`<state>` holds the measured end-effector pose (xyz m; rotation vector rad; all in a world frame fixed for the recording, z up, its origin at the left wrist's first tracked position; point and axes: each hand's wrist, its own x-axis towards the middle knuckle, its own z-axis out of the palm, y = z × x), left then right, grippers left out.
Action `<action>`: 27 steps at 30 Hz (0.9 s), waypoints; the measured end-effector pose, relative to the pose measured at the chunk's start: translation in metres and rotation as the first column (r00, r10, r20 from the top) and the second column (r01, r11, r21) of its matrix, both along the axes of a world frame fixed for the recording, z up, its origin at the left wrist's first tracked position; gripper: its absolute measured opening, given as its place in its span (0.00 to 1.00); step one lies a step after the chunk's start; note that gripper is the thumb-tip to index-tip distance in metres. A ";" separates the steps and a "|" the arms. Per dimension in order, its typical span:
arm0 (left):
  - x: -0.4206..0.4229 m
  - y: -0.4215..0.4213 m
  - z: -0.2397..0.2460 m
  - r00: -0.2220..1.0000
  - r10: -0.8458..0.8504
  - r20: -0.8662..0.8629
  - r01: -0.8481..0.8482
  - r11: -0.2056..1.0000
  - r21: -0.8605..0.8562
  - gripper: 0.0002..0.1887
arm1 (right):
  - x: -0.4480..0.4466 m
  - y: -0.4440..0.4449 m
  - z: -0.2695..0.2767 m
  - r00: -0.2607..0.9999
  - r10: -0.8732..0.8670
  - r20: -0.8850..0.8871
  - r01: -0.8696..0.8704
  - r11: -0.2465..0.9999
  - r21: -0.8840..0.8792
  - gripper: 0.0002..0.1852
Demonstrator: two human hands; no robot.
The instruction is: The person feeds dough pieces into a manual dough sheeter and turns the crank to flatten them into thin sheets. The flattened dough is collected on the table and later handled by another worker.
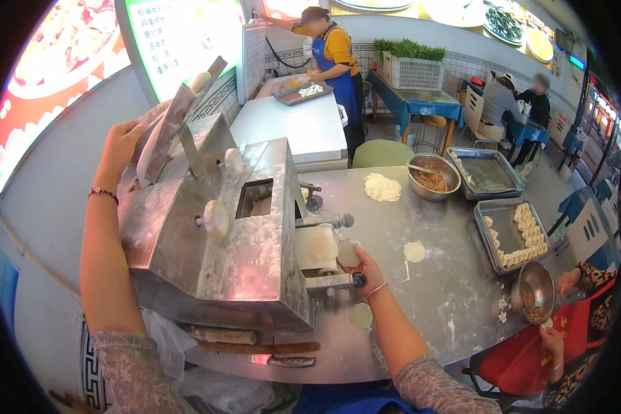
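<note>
A floury metal dough-wrapper machine [248, 248] stands before me on a steel table [388, 290]. My left hand [124, 137] is raised at its feed chute [171, 129], where pale dough [147, 150] shows; the fingertips are partly hidden, so their grip is unclear. At the outlet roller [316, 246], my right hand [367, 271] holds a thin round dough wrapper [349, 253] by its edge. Another round wrapper [414, 252] lies flat on the table to the right. One more wrapper [361, 315] lies just below my right hand.
Beyond the machine are a flour pile [383, 187], a filling bowl [434, 178] and trays with dumplings [522, 238]. At right, a co-worker's hands [552, 339] are by a second bowl [535, 292]. A rolling pin [217, 335] lies in front. Another worker [334, 62] stands behind a white freezer [290, 124].
</note>
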<state>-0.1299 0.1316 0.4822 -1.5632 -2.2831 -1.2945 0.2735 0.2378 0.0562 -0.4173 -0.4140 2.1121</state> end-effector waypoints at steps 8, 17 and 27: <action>-0.010 0.003 -0.002 0.994 -0.015 -0.107 0.017 1.000 0.017 0.16 | 0.008 -0.004 0.013 0.923 0.384 0.007 -0.384 0.922 0.035 0.23; -0.025 0.010 0.001 0.986 -0.083 -0.144 0.080 0.996 -0.030 0.18 | 0.020 -0.002 -0.073 0.991 0.038 0.130 -0.001 0.962 -0.272 0.18; 0.005 0.000 0.003 0.999 0.005 -0.038 -0.007 0.999 -0.040 0.16 | 0.082 0.065 -0.052 0.887 -0.405 0.223 0.459 0.827 -0.325 0.21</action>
